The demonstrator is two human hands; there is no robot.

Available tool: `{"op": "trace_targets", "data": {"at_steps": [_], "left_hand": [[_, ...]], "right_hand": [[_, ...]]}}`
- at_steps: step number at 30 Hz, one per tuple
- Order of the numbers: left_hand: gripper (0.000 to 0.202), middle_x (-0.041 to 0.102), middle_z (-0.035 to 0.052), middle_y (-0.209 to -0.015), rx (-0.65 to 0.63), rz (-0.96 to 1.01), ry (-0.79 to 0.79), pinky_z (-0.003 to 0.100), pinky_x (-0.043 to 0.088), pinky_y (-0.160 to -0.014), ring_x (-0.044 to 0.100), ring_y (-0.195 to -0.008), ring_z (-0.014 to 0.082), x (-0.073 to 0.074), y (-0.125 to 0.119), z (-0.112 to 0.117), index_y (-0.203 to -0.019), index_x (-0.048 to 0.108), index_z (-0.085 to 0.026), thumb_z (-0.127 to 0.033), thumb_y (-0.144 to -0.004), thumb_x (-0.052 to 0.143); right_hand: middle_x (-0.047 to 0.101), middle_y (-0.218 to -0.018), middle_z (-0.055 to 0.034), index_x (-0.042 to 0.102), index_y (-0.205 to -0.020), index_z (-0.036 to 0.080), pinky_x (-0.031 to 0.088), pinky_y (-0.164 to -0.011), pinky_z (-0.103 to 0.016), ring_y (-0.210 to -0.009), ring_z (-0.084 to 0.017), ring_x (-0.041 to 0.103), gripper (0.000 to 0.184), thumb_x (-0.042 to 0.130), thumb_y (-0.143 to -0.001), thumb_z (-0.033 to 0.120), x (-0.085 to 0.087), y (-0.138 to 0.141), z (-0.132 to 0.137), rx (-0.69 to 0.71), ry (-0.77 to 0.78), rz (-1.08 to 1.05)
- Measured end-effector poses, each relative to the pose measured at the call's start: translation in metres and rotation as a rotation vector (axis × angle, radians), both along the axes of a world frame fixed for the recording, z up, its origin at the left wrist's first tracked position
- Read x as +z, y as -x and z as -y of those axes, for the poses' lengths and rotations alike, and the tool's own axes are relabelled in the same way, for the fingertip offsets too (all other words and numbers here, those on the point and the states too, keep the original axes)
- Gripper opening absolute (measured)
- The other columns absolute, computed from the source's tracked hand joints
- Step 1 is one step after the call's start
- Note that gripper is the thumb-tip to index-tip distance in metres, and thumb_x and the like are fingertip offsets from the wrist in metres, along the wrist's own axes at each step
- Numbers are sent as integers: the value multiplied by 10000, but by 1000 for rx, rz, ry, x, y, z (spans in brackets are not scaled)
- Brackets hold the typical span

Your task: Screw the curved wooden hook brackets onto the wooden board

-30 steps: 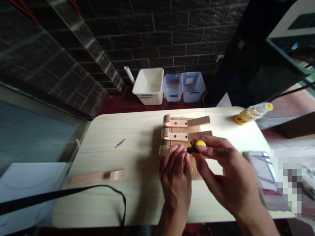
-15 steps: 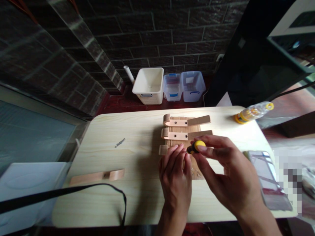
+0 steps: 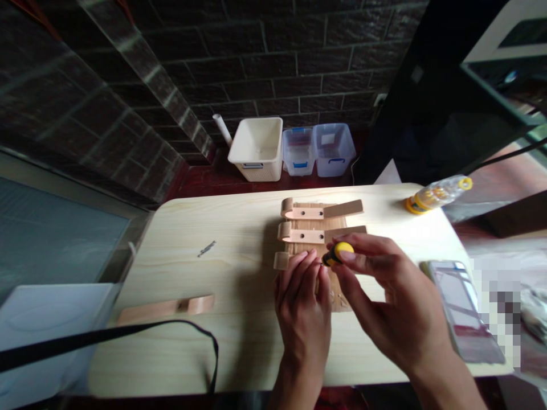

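The hands (image 3: 304, 310) hide most of a wooden hook (image 3: 281, 261) near the screwdriver (image 3: 343, 250).

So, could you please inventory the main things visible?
Table: one, pale, centre
Board: one, brown, on table
Hooks: four, tan, three on board, one left
Metal pieces: several, grey, table left
Screwdriver: one, yellow and black, over board
Bottle: one, clear and yellow, far right
Device: one, grey, near right
Strap: one, black, lower left
Bins: three, one cream, two bluish, behind table
Tube: one, white, beside bins
Left hand: one, over board
Right hand: one, holding screwdriver
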State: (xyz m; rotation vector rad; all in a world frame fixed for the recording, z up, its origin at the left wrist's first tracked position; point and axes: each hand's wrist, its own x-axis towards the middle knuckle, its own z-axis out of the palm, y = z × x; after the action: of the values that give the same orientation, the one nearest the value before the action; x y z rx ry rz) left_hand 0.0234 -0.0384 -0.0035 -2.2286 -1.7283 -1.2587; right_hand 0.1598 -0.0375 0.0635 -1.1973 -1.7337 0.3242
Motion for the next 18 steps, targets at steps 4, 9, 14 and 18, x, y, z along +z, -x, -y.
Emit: {"op": "trace_targets", "data": {"at_steps": [4,9,14,18], "left_hand": [[144,844,94,-1050,1,2,6,403,594,-989,793,-1119,255,-2,0,1,-1109,732,-185,-185,-1074,593],[135,843,93,-1071,-4,17,28,403,591,-1017,788,-1141,255,-4,0,1,-1141,737,-183,-180,-1057,632],[143,843,105,-1064,-7,3,24,402,598,-1005,788,-1132,259,-2,1,1,-1148,741,-165,-199,-1057,637],[149,843,104,-1054,-6,20,27,406,601,-1002,789,-1135,263,-2,1,1,-1156,743,-168,-207,-1055,640]], "right_hand": [[753,-1233,-83,625,-1158,242,667,-1011,-263,-1249,-185,754,264,714,-973,75,3,1,1,23,-17,-14],[755,-1332,-98,611,-1209,248,669,-1006,-259,-1284,-192,750,300,696,-980,73,6,-2,3,37,15,24],[765,-1301,-82,634,-1214,253,670,-966,-222,-1225,-174,777,264,694,-1000,110,5,-3,2,6,12,63],[766,-1299,-74,641,-1206,259,673,-958,-217,-1211,-176,786,261,696,-998,111,4,-2,2,-15,8,69]]}}
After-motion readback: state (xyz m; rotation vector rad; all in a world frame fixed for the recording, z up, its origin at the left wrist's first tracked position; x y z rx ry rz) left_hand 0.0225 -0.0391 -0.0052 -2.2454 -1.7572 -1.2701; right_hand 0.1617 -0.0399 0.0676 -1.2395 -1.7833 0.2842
